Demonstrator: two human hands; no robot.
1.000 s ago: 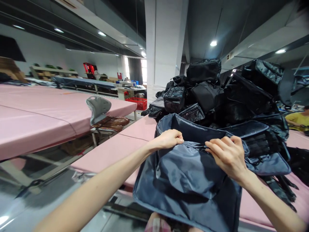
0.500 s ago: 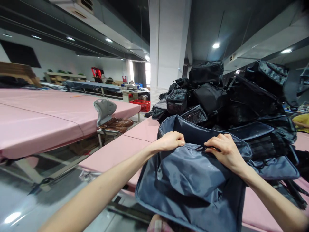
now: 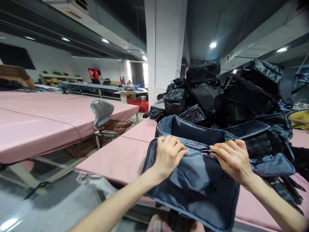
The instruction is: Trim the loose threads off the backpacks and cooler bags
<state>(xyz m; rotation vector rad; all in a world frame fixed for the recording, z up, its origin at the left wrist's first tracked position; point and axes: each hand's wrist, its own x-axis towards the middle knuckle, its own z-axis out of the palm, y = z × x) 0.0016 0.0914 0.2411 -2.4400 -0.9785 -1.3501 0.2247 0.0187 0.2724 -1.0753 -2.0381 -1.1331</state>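
Note:
An open bag with a blue-grey lining (image 3: 193, 183) stands in front of me, its flap hanging down over the table's near edge. My left hand (image 3: 169, 155) pinches the lining fabric close to the bag's opening, knuckles up. In my right hand (image 3: 233, 160) is a slim dark pointed tool that looks like thread snips (image 3: 205, 150). Its tip points left along the lining edge, toward my left fingers. The tool's handle is hidden within the right hand.
Behind the bag, black bags (image 3: 207, 93) are heaped high on the pink-covered table (image 3: 116, 154). To the left are a grey chair (image 3: 102, 112) and another pink table (image 3: 43, 122). A red crate (image 3: 142, 106) lies further back. At the far right, a person's yellow sleeve (image 3: 299, 117) shows.
My left hand has turned knuckles-up and taken a lower grip on the lining. My right hand has shifted slightly right and down with the tool. The hanging flap has swung and risen a little.

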